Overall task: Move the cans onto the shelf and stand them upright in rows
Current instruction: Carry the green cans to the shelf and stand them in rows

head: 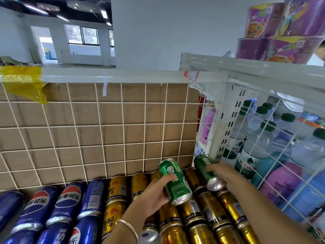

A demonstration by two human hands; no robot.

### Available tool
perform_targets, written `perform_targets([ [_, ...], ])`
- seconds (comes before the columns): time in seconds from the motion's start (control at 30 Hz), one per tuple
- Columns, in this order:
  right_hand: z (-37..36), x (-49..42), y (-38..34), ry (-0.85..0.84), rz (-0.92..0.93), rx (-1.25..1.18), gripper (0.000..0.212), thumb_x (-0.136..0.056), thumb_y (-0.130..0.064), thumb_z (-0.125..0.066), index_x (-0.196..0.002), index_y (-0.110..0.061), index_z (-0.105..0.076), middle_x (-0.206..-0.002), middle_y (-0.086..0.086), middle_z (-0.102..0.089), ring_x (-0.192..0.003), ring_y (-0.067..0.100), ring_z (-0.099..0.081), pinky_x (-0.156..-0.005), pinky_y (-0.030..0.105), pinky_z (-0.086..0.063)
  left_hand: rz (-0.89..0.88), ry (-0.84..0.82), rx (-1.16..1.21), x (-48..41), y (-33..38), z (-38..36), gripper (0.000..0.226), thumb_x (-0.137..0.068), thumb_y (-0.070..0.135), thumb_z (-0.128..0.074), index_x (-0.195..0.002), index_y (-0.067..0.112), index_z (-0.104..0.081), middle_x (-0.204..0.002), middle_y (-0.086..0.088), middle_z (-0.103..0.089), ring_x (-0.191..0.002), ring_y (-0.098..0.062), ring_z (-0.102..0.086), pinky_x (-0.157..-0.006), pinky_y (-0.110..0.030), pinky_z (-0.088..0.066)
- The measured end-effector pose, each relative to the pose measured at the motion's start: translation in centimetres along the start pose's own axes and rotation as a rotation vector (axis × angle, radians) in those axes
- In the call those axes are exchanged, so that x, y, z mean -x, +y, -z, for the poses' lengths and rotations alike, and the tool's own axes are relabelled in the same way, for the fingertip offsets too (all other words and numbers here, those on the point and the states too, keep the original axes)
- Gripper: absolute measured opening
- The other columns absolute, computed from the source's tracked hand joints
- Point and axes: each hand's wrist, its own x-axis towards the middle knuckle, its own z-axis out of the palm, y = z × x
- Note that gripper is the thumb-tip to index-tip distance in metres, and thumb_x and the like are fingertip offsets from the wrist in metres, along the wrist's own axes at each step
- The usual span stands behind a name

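Both hands over the back right corner of the shelf (112, 77), each clamped on one green can. Left hand (154, 192) wrapped round the lower body of a green can (175, 181), thumb across the label, can tilted with its silver end toward the camera; held above the gold cans (207, 213), apparently not resting on them. Right hand (222, 173) closed on a second green can (207, 171), fingers (211, 167) over its middle, likewise tilted, top end pointing toward the corner where the back wire grid (98, 131) meets the side grid. Gold cans already packed in rows beneath, blue Pepsi cans (70, 199) in rows to the left (all seemingly upright; wide-angle lens makes them appear to lean). Tilt of the held cans probably from carrying over the filled rows, wrists angled for reach into the far corner. Free spot for the green cans not visible from here, likely at the very back beside the grid, hidden by hands and cans. Water bottles (253, 138) behind the side grid, purple noodle tubs (279, 32) on the shelf above, neither involved. Remaining, judged: lower each can, bring upright, release clear of neighbours; risk of knocking gold cans at this crowding.
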Motion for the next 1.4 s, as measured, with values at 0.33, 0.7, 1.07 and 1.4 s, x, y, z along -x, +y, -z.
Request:
perform_targets([
  [0.33,-0.9,1.1,-0.4,-0.116,-0.082,-0.128,0.040,-0.078,-0.021,-0.075,-0.108,0.000,-0.059,-0.097,0.021,-0.068,-0.080,0.032,-0.066,-0.076,0.040,-0.054,0.026,0.036,-0.006,-0.3,0.1,-0.1,0.048,-0.072,0.009,-0.073,-0.115,0.003,-0.053,-0.112,-0.018,-0.067,-0.106,-0.031,-0.064,-0.081,-0.038,-0.054],
  [0.7,-3.3,5.2,0.2,-0.201,0.077,-0.362,0.044,-0.073,-0.019,-0.076,-0.112,-0.009,-0.059,-0.100,0.018,-0.070,-0.088,0.034,-0.069,-0.072,0.041,-0.057,-0.018,-0.011,-0.059,1.0,0.8,0.7,0.036,-0.086,0.010,-0.060,-0.121,0.003,-0.055,-0.111,-0.017,-0.069,-0.105,-0.031,-0.065,-0.087,-0.043,-0.053],
  [1.07,-6.8,12.2,-0.7,-0.405,0.110,-0.532,0.036,-0.064,-0.024,-0.079,-0.096,-0.009,-0.070,-0.101,0.017,-0.072,-0.097,0.035,-0.068,-0.092,0.055,-0.050,-0.186,-0.095,-0.207,9.2,2.7,4.6,0.022,-0.082,0.008,-0.063,-0.104,0.005,-0.062,-0.097,-0.012,-0.074,-0.089,-0.023,-0.071,-0.075,-0.035,-0.057],
  [1.4,-14.3,20.8,-0.2,-0.675,0.189,-0.366,0.039,-0.075,-0.016,-0.071,-0.112,-0.008,-0.062,-0.101,0.016,-0.072,-0.097,0.034,-0.067,-0.087,0.052,-0.053,-0.398,0.135,-0.164,21.7,-0.5,10.4,0.050,-0.062,0.010,-0.071,-0.111,0.000,-0.061,-0.104,-0.018,-0.070,-0.092,-0.027,-0.069,-0.074,-0.035,-0.057],
])
